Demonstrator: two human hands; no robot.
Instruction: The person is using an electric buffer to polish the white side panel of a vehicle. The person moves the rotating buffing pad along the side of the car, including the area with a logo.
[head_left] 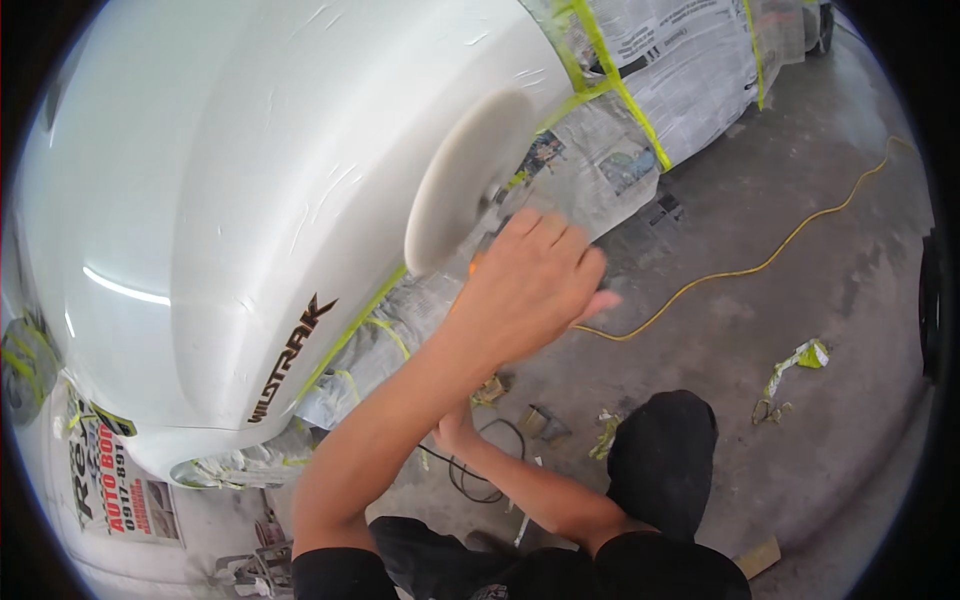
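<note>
Head view: at the right edge of the white car panel (250, 150), the left hand (533, 285) curls around the polisher (488, 241), its pad (458, 185) overlapping the panel. The right hand (456, 428), lower beside it, is partly hidden; I cannot tell its grip.

The car (250, 150) is at the left with paper (690, 85) along its right edge, the disc (462, 190) between it and the left hand (537, 278), the right hand (457, 430) low beside the left forearm (400, 415), and on the floor (820, 290) at the right the cord (768, 264) runs beyond a tape scrap (808, 354).
</note>
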